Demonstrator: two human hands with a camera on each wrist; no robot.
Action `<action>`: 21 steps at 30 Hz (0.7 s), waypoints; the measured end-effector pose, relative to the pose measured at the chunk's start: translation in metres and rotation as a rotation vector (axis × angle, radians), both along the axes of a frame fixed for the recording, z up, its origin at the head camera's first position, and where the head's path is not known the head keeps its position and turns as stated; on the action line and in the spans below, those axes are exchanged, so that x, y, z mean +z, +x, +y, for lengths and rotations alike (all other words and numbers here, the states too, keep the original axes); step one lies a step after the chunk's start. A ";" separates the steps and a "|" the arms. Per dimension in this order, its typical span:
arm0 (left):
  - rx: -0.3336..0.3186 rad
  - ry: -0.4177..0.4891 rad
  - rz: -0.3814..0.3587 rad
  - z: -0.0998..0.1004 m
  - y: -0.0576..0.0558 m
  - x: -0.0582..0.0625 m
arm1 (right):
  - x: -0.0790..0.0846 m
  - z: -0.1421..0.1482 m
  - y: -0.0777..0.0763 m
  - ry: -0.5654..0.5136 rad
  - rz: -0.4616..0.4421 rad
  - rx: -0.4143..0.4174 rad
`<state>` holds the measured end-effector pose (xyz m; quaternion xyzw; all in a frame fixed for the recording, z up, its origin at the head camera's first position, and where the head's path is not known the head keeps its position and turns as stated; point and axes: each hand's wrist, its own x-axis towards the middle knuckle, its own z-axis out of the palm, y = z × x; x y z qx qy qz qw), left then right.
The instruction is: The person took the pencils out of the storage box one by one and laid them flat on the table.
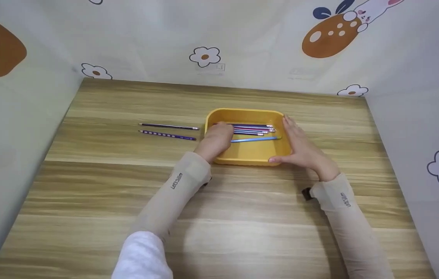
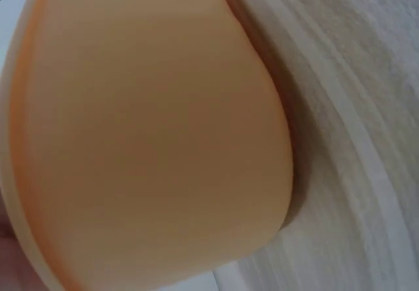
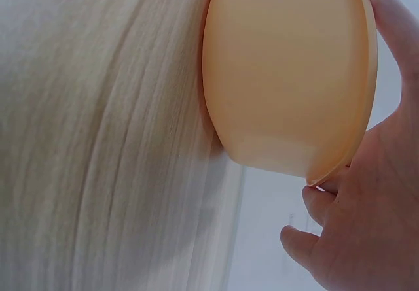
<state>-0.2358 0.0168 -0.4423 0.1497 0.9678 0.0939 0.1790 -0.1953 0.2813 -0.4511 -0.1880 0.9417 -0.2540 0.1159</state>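
Yellow plastic by its look, the rounded rectangular tray (image 1: pixel 250 150), far-middle on the wood-grain table (image 1: pixel 99 139), should be light, stiff and best held by its rim, where the right hand (image 1: pixel 305 149) clasps the right end; whether the left hand (image 1: pixel 218 138) pinches any slim, dark-and-blue pencils (image 1: pixel 249 130) inside, I cannot tell.

Yellow bin (image 1: pixel 247 162), rounded corners, upright. Inside, bunched slim pencils (image 1: pixel 251 129) lie flat, light-blue pencil (image 1: pixel 256 139) slanting just beside them. To its left, dark pencil (image 1: pixel 169 126) and purple spotted pencil (image 1: pixel 168 135) lie apart, tips pointing away from it
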 end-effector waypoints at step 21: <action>0.055 0.368 -0.055 -0.017 0.004 0.006 | -0.002 0.001 0.001 -0.020 0.016 0.006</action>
